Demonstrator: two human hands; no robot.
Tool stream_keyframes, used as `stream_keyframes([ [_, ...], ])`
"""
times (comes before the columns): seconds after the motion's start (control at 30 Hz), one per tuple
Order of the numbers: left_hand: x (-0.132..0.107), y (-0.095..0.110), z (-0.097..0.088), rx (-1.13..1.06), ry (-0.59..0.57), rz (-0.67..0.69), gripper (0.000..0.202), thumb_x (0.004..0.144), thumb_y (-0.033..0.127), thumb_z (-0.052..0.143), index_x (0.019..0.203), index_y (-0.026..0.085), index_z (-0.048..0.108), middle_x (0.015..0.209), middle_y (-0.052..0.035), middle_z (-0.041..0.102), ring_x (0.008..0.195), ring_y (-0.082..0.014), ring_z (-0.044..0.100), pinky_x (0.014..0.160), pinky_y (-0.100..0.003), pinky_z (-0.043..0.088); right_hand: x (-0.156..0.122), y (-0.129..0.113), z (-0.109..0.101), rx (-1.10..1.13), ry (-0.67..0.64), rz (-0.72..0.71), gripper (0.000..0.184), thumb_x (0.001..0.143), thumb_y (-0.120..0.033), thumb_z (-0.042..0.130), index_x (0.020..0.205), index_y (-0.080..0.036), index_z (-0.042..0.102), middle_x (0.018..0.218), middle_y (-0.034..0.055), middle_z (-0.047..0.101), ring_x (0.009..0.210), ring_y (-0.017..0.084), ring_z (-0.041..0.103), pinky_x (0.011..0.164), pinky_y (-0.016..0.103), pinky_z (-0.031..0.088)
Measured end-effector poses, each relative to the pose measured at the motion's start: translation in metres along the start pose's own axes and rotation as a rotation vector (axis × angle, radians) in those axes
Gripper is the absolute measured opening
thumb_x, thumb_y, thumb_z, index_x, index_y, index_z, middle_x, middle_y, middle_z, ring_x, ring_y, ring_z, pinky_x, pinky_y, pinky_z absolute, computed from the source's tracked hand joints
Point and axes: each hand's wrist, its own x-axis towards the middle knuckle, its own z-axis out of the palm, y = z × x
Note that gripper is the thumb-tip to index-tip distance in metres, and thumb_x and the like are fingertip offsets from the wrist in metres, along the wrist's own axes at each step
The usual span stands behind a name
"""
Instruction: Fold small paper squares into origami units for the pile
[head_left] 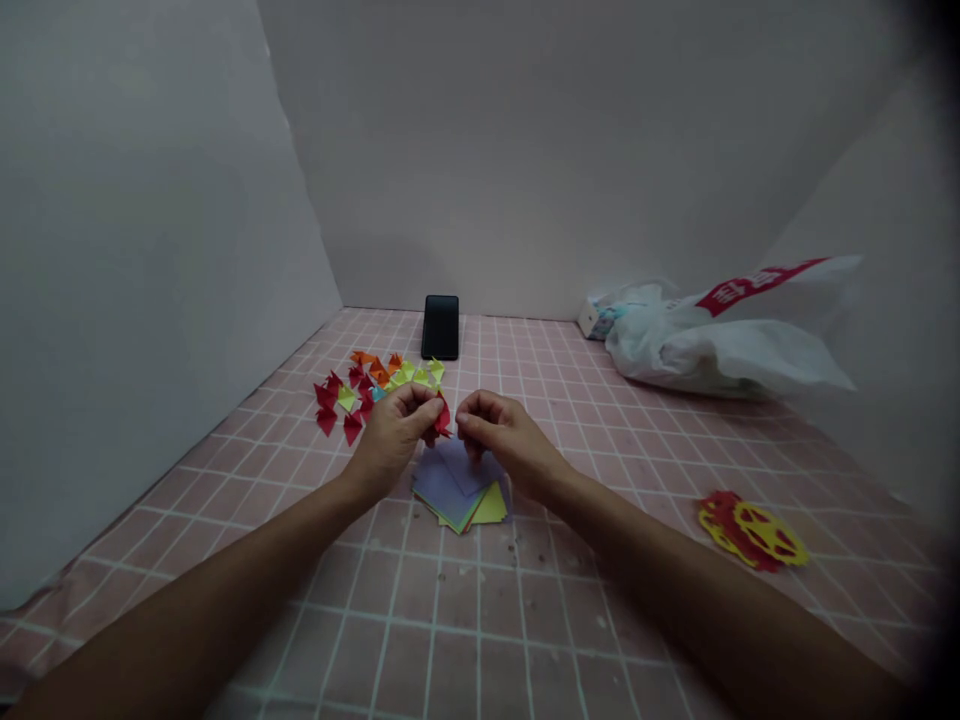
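My left hand pinches a small red origami crane between thumb and fingers; part of the folded paper is hidden by them. Just to its right, my right hand has its fingers curled together in a pinch, with a narrow gap to the red paper. Whether anything small is in that pinch is not visible. Below both hands lies a loose stack of square coloured paper, lilac on top with green and yellow edges showing. Beyond my left hand, several folded paper cranes in red, orange, yellow and blue are grouped.
A black phone leans near the back wall. At the back right, a white plastic bag lies beside a small box. Red and yellow cut-out discs rest at the right. White walls border the pink tiled-pattern surface.
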Motion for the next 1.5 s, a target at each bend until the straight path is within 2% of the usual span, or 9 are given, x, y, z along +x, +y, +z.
stream_keyframes([
  [0.1, 0.0013, -0.0004, 0.0000, -0.123, -0.048, -0.105, 0.021, 0.075, 0.031, 0.075, 0.078, 0.016, 0.061, 0.063, 0.0039, 0.060, 0.052, -0.0072, 0.052, 0.049, -0.019, 0.040, 0.0006, -0.0011, -0.0013, -0.015, 0.005, -0.012, 0.019, 0.076, -0.034, 0.068, 0.079, -0.018, 0.058, 0.066, -0.0041, 0.055, 0.052, 0.008, 0.049, 0.051, 0.023, 0.038],
  [0.3, 0.0013, 0.0012, -0.0013, -0.223, -0.054, -0.196, 0.026, 0.070, 0.031, 0.081, 0.080, 0.016, 0.063, 0.066, 0.0038, 0.062, 0.052, -0.0060, 0.054, 0.047, -0.017, 0.037, 0.0001, 0.0005, -0.0040, 0.105, -0.128, 0.064, 0.026, 0.075, -0.039, 0.074, 0.075, -0.016, 0.062, 0.063, -0.0028, 0.057, 0.053, 0.009, 0.050, 0.053, 0.024, 0.037],
  [0.53, 0.0023, 0.0022, -0.0033, -0.288, -0.088, -0.206, 0.027, 0.069, 0.031, 0.082, 0.078, 0.015, 0.063, 0.062, 0.0046, 0.058, 0.049, -0.0056, 0.051, 0.046, -0.017, 0.036, 0.0013, 0.0014, -0.0044, 0.300, -0.259, 0.154, 0.028, 0.071, -0.039, 0.080, 0.075, -0.016, 0.064, 0.064, -0.0018, 0.061, 0.051, 0.008, 0.052, 0.052, 0.023, 0.039],
  [0.87, 0.0033, 0.0012, -0.0045, -0.370, -0.096, -0.230, 0.028, 0.067, 0.030, 0.084, 0.079, 0.016, 0.063, 0.064, 0.0041, 0.057, 0.049, -0.0054, 0.048, 0.043, -0.016, 0.036, -0.0018, -0.0012, 0.0022, 0.385, -0.263, 0.177, 0.028, 0.069, -0.033, 0.083, 0.070, -0.016, 0.061, 0.061, -0.0028, 0.061, 0.049, 0.007, 0.051, 0.049, 0.021, 0.037],
  [0.97, 0.0034, 0.0008, -0.0038, -0.394, -0.078, -0.209, 0.032, 0.069, 0.033, 0.084, 0.089, 0.016, 0.066, 0.069, 0.0028, 0.060, 0.050, -0.0064, 0.051, 0.043, -0.017, 0.038, -0.0001, 0.0008, 0.0029, 0.377, -0.196, 0.120, 0.027, 0.069, -0.033, 0.082, 0.072, -0.016, 0.061, 0.061, -0.0031, 0.060, 0.049, 0.007, 0.050, 0.049, 0.021, 0.037],
  [1.03, 0.0029, 0.0005, -0.0023, -0.411, -0.059, -0.169, 0.036, 0.073, 0.039, 0.081, 0.096, 0.016, 0.066, 0.071, 0.0020, 0.061, 0.054, -0.0080, 0.053, 0.045, -0.018, 0.042, 0.0019, 0.0027, 0.0027, 0.366, -0.086, 0.036, 0.026, 0.070, -0.033, 0.081, 0.072, -0.017, 0.062, 0.060, -0.0037, 0.060, 0.049, 0.007, 0.050, 0.050, 0.022, 0.038],
  [1.2, -0.0013, -0.0008, 0.0035, -0.340, -0.064, -0.074, 0.035, 0.078, 0.043, 0.078, 0.095, 0.016, 0.065, 0.083, -0.0012, 0.064, 0.065, -0.0100, 0.058, 0.051, -0.020, 0.047, 0.0031, 0.0054, 0.0028, 0.236, 0.178, -0.224, 0.019, 0.075, -0.031, 0.076, 0.074, -0.018, 0.063, 0.063, -0.0038, 0.059, 0.053, 0.009, 0.052, 0.052, 0.024, 0.042],
  [1.33, -0.0039, -0.0035, 0.0043, -0.213, -0.080, -0.013, 0.025, 0.078, 0.031, 0.078, 0.094, 0.015, 0.068, 0.080, -0.0010, 0.063, 0.068, -0.0099, 0.058, 0.054, -0.019, 0.047, -0.0009, 0.0066, 0.0044, 0.043, 0.203, -0.334, 0.012, 0.081, -0.029, 0.070, 0.078, -0.019, 0.064, 0.063, -0.0033, 0.058, 0.056, 0.011, 0.054, 0.056, 0.026, 0.045],
  [1.5, 0.0009, -0.0036, -0.0026, -0.135, -0.100, 0.085, 0.017, 0.084, 0.032, 0.071, 0.089, 0.016, 0.066, 0.072, -0.0001, 0.063, 0.063, -0.0103, 0.058, 0.055, -0.021, 0.047, -0.0016, 0.0082, 0.0016, -0.096, 0.107, -0.383, 0.013, 0.086, -0.032, 0.065, 0.084, -0.019, 0.066, 0.070, -0.0013, 0.060, 0.060, 0.012, 0.058, 0.059, 0.028, 0.047],
])
